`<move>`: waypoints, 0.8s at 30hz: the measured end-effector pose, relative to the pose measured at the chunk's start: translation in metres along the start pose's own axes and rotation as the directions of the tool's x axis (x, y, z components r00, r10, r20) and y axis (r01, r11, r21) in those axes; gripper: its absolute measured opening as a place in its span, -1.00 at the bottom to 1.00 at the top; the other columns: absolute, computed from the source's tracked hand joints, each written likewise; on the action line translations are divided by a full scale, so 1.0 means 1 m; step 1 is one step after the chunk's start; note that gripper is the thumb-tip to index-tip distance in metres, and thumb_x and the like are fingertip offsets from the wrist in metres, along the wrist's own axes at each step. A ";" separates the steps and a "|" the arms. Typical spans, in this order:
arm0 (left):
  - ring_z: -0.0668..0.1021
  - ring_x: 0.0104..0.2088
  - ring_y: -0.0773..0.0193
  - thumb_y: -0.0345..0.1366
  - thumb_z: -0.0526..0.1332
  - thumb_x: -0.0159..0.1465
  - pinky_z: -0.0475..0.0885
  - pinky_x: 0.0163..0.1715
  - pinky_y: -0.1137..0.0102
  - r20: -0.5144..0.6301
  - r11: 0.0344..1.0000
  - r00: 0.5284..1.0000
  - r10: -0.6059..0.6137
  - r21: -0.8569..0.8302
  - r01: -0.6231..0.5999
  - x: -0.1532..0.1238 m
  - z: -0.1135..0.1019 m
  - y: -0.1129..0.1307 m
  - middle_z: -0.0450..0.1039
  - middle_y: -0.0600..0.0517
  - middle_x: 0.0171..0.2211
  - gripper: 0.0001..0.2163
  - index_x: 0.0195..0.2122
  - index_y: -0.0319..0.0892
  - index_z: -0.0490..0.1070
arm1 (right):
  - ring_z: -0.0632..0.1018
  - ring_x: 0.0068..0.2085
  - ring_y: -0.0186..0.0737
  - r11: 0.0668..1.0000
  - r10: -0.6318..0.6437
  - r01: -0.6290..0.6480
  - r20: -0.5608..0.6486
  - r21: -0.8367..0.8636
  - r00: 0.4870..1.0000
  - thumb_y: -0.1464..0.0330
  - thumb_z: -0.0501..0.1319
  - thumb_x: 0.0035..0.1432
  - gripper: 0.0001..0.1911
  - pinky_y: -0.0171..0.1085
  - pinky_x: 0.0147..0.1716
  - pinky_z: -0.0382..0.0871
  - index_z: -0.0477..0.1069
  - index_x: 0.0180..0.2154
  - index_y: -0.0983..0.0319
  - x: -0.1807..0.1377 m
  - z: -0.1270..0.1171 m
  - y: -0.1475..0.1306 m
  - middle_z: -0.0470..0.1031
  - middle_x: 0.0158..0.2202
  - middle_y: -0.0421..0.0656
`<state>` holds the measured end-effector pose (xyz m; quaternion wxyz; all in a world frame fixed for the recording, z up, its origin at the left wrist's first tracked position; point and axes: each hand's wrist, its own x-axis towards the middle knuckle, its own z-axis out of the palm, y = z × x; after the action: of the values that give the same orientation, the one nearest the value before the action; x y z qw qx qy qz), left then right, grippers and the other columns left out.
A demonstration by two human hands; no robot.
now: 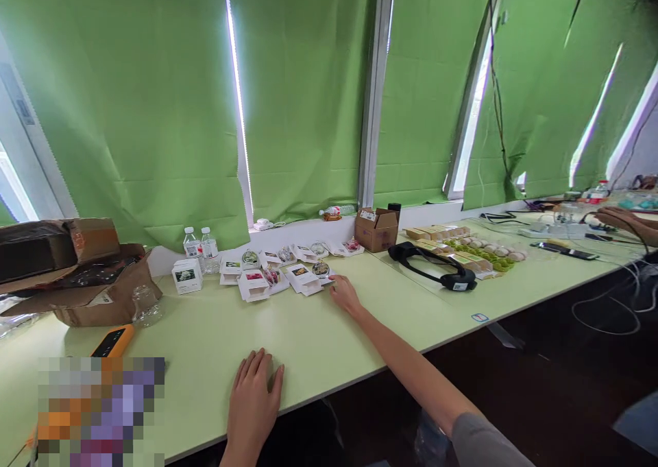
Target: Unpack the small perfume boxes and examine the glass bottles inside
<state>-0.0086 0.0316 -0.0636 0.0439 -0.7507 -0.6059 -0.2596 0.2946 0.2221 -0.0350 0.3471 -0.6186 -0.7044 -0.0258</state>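
Observation:
My left hand (256, 393) lies on the pale green tabletop near its front edge, fingers stretched out and holding nothing. Farther forward, my right hand (344, 294) has its fingers bent together at the right edge of a small white box (304, 279) with a picture on it. On that opened box sits a round clear ornament (321, 268) with a gold-coloured rim. Several similar white boxes stand around it in two rows, such as the box with a pink flower picture (253, 285), each with a clear ornament beside it.
A closed white box (187, 276) and two water bottles (208, 251) stand left. Beyond them is an open cardboard carton (103, 302) with a clear jar (146, 307). To the right are a small brown carton (377, 229), a black headset (434, 268) and egg trays (478, 251).

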 end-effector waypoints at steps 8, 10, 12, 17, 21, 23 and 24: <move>0.37 0.16 0.02 -0.07 0.00 0.32 0.31 0.15 0.11 -0.014 0.999 1.000 0.010 0.033 -0.009 0.001 -0.004 0.007 0.42 -0.09 0.09 -0.60 -0.03 -0.20 0.46 | 0.37 0.15 -0.14 0.995 0.002 0.023 0.235 -0.102 0.972 0.52 0.07 0.07 -0.50 -0.22 0.23 -0.03 0.38 0.07 0.25 0.005 0.011 -0.005 0.43 0.09 -0.05; 0.37 0.16 0.03 -0.08 -0.01 0.33 0.30 0.15 0.12 -0.013 0.999 1.000 0.008 0.044 -0.008 0.001 -0.004 0.008 0.42 -0.08 0.09 -0.61 -0.03 -0.20 0.46 | 0.38 0.14 -0.14 0.992 0.011 0.022 0.260 -0.126 0.965 0.52 0.05 0.10 -0.54 -0.20 0.23 -0.05 0.40 0.05 0.24 0.004 0.011 -0.006 0.43 0.09 -0.05; 0.37 0.16 0.03 -0.08 -0.02 0.33 0.30 0.15 0.13 -0.015 0.998 1.000 0.010 0.056 -0.009 0.001 -0.005 0.008 0.42 -0.08 0.08 -0.61 -0.04 -0.19 0.46 | 0.38 0.14 -0.14 0.989 0.017 0.024 0.273 -0.146 0.962 0.51 0.04 0.14 -0.58 -0.19 0.23 -0.07 0.43 0.02 0.25 0.004 0.011 -0.007 0.44 0.08 -0.04; 0.41 0.13 0.04 -0.09 0.00 0.32 0.33 0.12 0.12 -0.044 0.997 0.999 0.026 0.068 -0.023 0.000 -0.004 0.008 0.44 -0.06 0.06 -0.64 -0.05 -0.16 0.46 | 0.40 0.12 -0.13 0.983 0.033 0.017 0.270 -0.183 0.962 0.49 0.01 0.19 -0.62 -0.15 0.23 -0.07 0.45 -0.02 0.23 0.002 0.010 -0.011 0.46 0.05 -0.03; 0.42 0.12 0.04 -0.10 0.00 0.33 0.33 0.12 0.11 -0.056 0.997 0.998 0.043 0.067 -0.039 0.001 -0.003 0.008 0.45 -0.07 0.05 -0.65 -0.06 -0.16 0.45 | 0.46 0.06 -0.10 0.980 0.042 0.013 0.264 -0.200 0.964 0.48 0.01 0.20 -0.64 -0.13 0.19 0.03 0.48 -0.06 0.23 -0.002 0.007 -0.013 0.48 0.02 -0.01; 0.42 0.12 0.04 -0.10 0.00 0.33 0.34 0.11 0.11 -0.065 0.997 0.997 0.047 0.068 -0.042 0.001 -0.003 0.008 0.45 -0.07 0.05 -0.65 -0.06 -0.16 0.45 | 0.48 0.02 -0.08 0.978 0.044 0.012 0.263 -0.207 0.964 0.48 0.01 0.21 -0.65 -0.12 0.16 0.08 0.49 -0.09 0.25 -0.005 0.005 -0.012 0.50 -0.01 0.01; 0.42 0.12 0.04 -0.11 0.00 0.33 0.34 0.11 0.11 -0.071 0.997 0.996 0.047 0.069 -0.042 0.000 -0.003 0.008 0.45 -0.06 0.04 -0.66 -0.06 -0.15 0.45 | 0.49 0.01 -0.07 0.977 0.046 0.011 0.262 -0.211 0.964 0.48 0.01 0.21 -0.66 -0.12 0.14 0.10 0.50 -0.09 0.25 -0.007 0.004 -0.012 0.50 -0.02 0.01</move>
<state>-0.0021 0.0285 -0.0585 0.0967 -0.7524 -0.5952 -0.2650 0.2824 0.2151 -0.0370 0.1827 -0.6558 -0.7323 -0.0141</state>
